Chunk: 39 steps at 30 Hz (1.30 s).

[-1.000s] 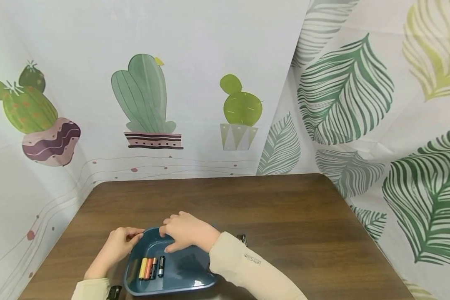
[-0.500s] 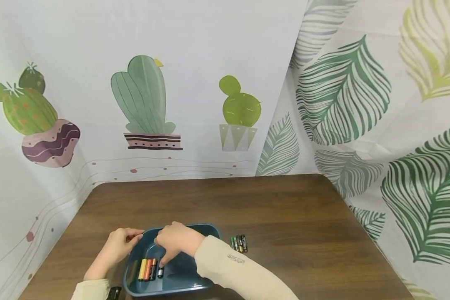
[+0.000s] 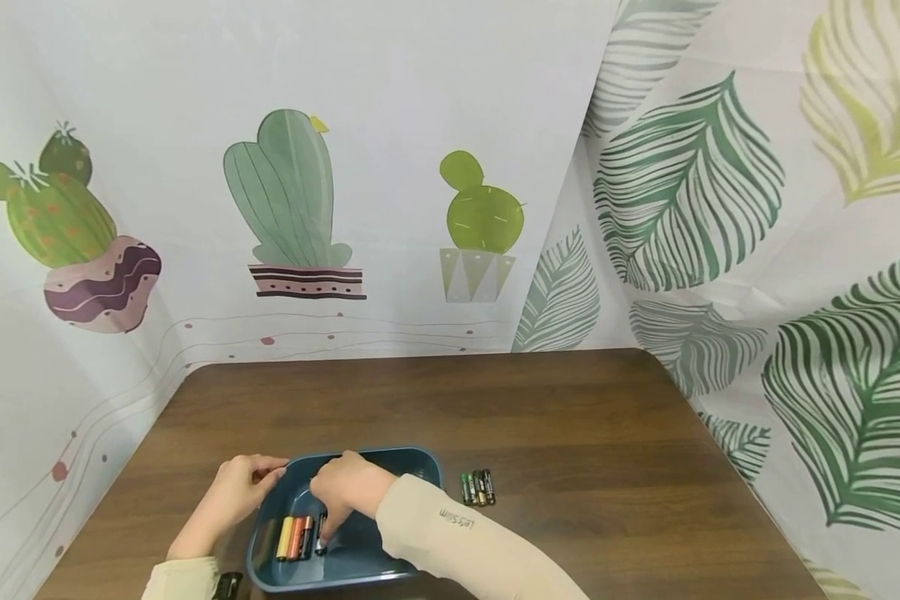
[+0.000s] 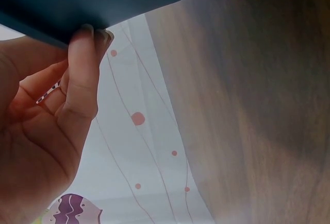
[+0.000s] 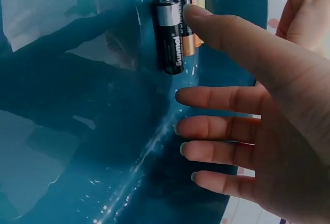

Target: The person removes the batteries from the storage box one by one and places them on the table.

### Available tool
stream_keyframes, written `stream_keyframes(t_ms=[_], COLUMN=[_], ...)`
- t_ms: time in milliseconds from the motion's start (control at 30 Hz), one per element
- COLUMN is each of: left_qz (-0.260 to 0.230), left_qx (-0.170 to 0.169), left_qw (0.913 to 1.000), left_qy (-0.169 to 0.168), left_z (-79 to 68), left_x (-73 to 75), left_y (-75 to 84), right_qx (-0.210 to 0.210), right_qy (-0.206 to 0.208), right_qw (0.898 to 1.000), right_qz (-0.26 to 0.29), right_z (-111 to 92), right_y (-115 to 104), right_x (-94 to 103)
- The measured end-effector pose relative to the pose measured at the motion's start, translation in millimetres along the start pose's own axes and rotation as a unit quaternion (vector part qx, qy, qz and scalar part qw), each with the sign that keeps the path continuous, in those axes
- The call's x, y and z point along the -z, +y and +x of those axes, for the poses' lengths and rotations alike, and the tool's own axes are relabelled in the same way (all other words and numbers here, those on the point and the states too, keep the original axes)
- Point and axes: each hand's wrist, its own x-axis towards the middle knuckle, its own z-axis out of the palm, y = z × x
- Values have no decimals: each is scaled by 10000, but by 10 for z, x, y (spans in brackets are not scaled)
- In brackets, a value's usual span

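A dark blue tray (image 3: pixel 367 546) stands at the table's near left. My left hand (image 3: pixel 232 496) pinches its far left rim between thumb and fingers. Inside lie a yellow battery (image 3: pixel 285 538), an orange battery (image 3: pixel 296 539), a black and copper battery (image 3: pixel 307 538) and a black and silver battery (image 5: pixel 170 38), side by side. Over the tray my right hand (image 3: pixel 347 487) reaches down to the black and silver battery. In the right wrist view its four fingers extend, spread apart, beyond the battery's end, and the thumb (image 5: pixel 216 26) points at the row, overlapping the black and copper battery.
Several small batteries (image 3: pixel 477 487) lie in a row on the brown wooden table (image 3: pixel 607 467), right of the tray. A black object (image 3: pixel 228 585) shows by the left sleeve. Behind the table hangs a cloth (image 3: pixel 405 208) printed with cacti and leaves.
My right hand has moved down and left within the tray to the black and silver battery. The batteries right of the tray have come into full view. The left hand stays at the rim.
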Motion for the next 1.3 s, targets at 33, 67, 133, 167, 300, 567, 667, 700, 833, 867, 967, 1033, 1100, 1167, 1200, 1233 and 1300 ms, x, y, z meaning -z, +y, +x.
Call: stream_keyframes(t_ms=[33, 67, 133, 167, 300, 567, 667, 700, 833, 867, 967, 1033, 1100, 1167, 1200, 1233, 1300], left_qz=[-13, -23, -33, -29, -5, -35, -46, -47, -12, -4, 6, 8, -4, -13, -19, -29, -35], left_qx=[10, 17, 20, 9, -59, 3, 7, 3, -13, -17, -34, -40, -29, -35, -26, -13, -10], left_qw=[10000, 10000, 10000, 10000, 10000, 10000, 10000, 10000, 10000, 10000, 10000, 10000, 10000, 10000, 10000, 10000, 10000], left_qy=[-3, -13, -10, 3, 49, 0, -43, -50, -33, -29, -26, -29, -46, -61, -67, -64, -46], left_z=[0, -1, -2, -2, 2, 5, 9, 10, 12, 12, 13, 13, 12, 10, 7, 4, -1], left_x=[1, 1, 0, 0, 0, 2, 3, 3, 4, 5, 8, 10, 12, 14, 15, 16, 16], left_y=[1, 1, 1, 1, -3, 4, 4, 4, 5, 6, 10, 15, 19, 23, 25, 28, 32], right_qx=[-4, 5, 18, 26, 50, 79, 63, 57, 45, 47, 65, 77, 92, 107, 119, 133, 159], right_qy=[-12, -26, -52, -57, -77, -188, -178, -176, -166, -155, -124, -88, -85, -97, -111, -133, -141], right_qw=[10000, 10000, 10000, 10000, 10000, 9995, 9996, 9996, 9997, 9997, 9998, 9998, 9998, 9998, 9998, 9997, 9997], right_qz=[-8, -16, -33, -24, 29, 230, 209, 199, 177, 175, 147, 133, 130, 136, 142, 148, 152], right_z=[5, 10, 16, 17, 30, 41, 42, 41, 44, 45, 45, 41, 35, 30, 30, 29, 31], right_y=[-3, -6, -9, -12, -26, -58, -64, -65, -72, -75, -83, -89, -93, -95, -96, -97, -99], right_x=[-4, -6, -6, -7, -4, 3, -5, -7, -15, -17, -23, -27, -26, -24, -25, -24, -26])
